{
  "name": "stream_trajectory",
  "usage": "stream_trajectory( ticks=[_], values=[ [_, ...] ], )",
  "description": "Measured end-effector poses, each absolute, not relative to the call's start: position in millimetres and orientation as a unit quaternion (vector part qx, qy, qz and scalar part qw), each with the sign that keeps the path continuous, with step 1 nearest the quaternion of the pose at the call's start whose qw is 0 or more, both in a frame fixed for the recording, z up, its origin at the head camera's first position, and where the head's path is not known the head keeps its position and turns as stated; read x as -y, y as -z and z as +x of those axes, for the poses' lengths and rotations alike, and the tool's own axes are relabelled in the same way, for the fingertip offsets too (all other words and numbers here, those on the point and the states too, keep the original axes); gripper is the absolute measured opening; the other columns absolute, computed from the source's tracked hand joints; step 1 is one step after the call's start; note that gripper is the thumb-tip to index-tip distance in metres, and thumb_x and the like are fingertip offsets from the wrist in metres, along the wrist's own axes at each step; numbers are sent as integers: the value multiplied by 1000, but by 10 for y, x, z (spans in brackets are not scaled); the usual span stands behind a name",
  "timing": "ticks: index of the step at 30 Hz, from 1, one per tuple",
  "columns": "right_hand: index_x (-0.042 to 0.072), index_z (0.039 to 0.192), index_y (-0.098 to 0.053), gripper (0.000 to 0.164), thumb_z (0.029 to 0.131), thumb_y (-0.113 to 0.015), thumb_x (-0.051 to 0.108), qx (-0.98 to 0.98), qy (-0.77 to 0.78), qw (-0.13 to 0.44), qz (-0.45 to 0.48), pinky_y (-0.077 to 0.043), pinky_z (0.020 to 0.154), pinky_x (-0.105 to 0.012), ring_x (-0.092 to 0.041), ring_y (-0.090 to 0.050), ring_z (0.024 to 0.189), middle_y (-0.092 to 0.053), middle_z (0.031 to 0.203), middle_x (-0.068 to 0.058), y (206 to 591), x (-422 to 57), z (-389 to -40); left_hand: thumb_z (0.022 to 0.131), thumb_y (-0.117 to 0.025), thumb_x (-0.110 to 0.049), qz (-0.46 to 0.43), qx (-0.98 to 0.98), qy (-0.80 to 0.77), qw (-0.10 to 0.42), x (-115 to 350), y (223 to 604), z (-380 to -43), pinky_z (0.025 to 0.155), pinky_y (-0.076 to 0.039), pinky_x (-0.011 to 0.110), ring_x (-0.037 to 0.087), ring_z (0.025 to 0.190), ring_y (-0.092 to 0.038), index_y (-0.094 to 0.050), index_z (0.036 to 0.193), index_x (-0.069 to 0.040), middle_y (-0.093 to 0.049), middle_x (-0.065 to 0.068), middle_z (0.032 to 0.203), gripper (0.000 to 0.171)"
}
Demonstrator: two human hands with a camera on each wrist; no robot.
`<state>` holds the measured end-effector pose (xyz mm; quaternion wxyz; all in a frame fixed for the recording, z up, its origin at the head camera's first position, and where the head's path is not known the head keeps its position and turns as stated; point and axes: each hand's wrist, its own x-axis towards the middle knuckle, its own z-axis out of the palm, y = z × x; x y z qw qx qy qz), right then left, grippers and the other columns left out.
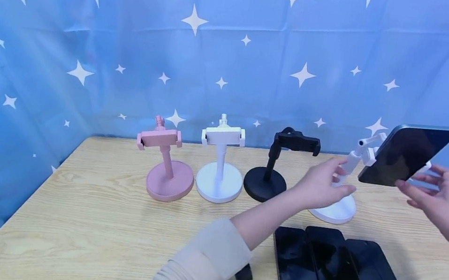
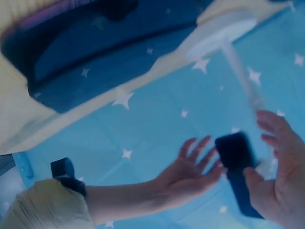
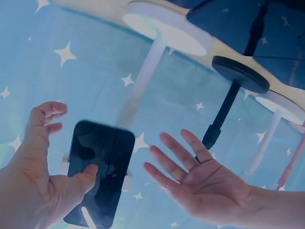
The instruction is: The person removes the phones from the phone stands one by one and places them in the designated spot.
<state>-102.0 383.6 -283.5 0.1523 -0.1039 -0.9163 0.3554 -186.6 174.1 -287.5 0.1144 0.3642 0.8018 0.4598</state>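
A dark smartphone (image 1: 407,157) sits tilted in the clamp of the rightmost white phone stand (image 1: 335,213). Clamp ends show along both long sides of the phone (image 3: 102,157) in the right wrist view. My right hand (image 1: 440,194) is at the phone's lower right, fingers spread; the thumb overlaps the screen in the right wrist view. On the other side, my left hand (image 1: 323,183) reaches beside the stand's stem with fingers loosely extended, apart from the phone. In the left wrist view the right hand (image 2: 190,171) shows spread fingers close to the phone's edge.
Pink (image 1: 170,181), white (image 1: 218,184) and black (image 1: 265,184) phone stands line up to the left along the table's back. Three dark phones (image 1: 336,277) lie side by side in front. A blue starry curtain (image 1: 235,56) hangs behind the wooden table (image 1: 109,238).
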Motion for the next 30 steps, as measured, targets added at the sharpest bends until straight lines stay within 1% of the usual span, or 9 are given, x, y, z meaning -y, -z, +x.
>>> stream_trajectory(
  ticks=[2, 5, 8, 9, 12, 15, 18, 24, 30],
  values=[
    [6, 146, -5, 73, 93, -51, 24, 917, -346, 178, -91, -42, 54, -5, -42, -46, 108, -25, 132, -38, 2772, -3854, -1036, 91, -57, -25, 355, -810, -453, 110, -1861, 2799, -1822, 86, -42, 14, 2, 114, -50, -30, 142, -21, -51, -8, 129, 59],
    [23, 140, -29, 54, 92, -53, 22, 922, -315, 215, -67, -32, 58, 0, -3, -52, 94, -44, 123, -6, 2721, -3900, -1056, 92, -54, -24, 342, -821, -449, 91, -2017, 2711, -1781, 89, -40, 13, 0, 119, -44, -24, 144, -20, -43, -9, 136, 60],
    [17, 132, -40, 41, 93, -52, 19, 926, -303, 220, -55, -33, 59, 1, 18, -50, 81, -43, 101, 23, 2695, -3930, -1067, 93, -53, -23, 334, -825, -448, 83, -2125, 2650, -1763, 74, -42, 11, -2, 103, -52, -26, 143, -21, -44, -13, 133, 57],
    [12, 130, -41, 38, 93, -51, 18, 928, -298, 219, -54, -34, 58, 1, 25, -42, 71, -44, 98, 24, 2691, -3931, -1069, 93, -53, -23, 330, -827, -448, 83, -2148, 2639, -1761, 69, -42, 10, -2, 97, -53, -28, 142, -22, -46, -13, 130, 55],
    [-4, 127, -41, 36, 95, -47, 13, 932, -287, 216, -52, -35, 57, 3, 28, -41, 69, -54, 100, 7, 2672, -3907, -1072, 93, -52, -23, 326, -825, -454, 86, -2173, 2633, -1763, 64, -42, 10, -2, 92, -55, -36, 135, -23, -53, -14, 121, 45],
    [-8, 122, -44, 32, 96, -45, 10, 936, -264, 224, -58, -40, 62, 0, 30, -36, 68, -55, 104, -26, 2642, -3863, -1060, 93, -53, -23, 321, -819, -470, 78, -2165, 2654, -1779, 70, -44, 9, -3, 103, -54, -44, 127, -22, -56, -13, 115, 35],
    [-10, 116, -49, 29, 94, -48, 10, 938, -245, 237, -68, -38, 60, -1, 29, -34, 65, -53, 105, -36, 2615, -3820, -1022, 94, -52, -24, 332, -817, -468, 55, -2154, 2677, -1799, 67, -44, 7, -5, 97, -55, -48, 125, -21, -58, -12, 109, 32],
    [-9, 108, -55, 22, 91, -53, 5, 933, -215, 281, -70, -33, 45, -12, 7, -41, 50, -58, 84, -31, 2606, -3737, -947, 94, -51, -21, 363, -809, -461, 28, -2102, 2724, -1852, 56, -41, 7, -5, 79, -54, -46, 131, -20, -60, -10, 110, 37],
    [-8, 101, -56, 17, 90, -56, 5, 927, -204, 305, -74, -28, 39, -22, -6, -36, 44, -50, 60, -12, 2601, -3681, -946, 94, -51, -16, 373, -796, -477, 8, -2072, 2750, -1874, 53, -40, 7, -7, 86, -57, -47, 132, -19, -62, -9, 111, 38]
  ],
)
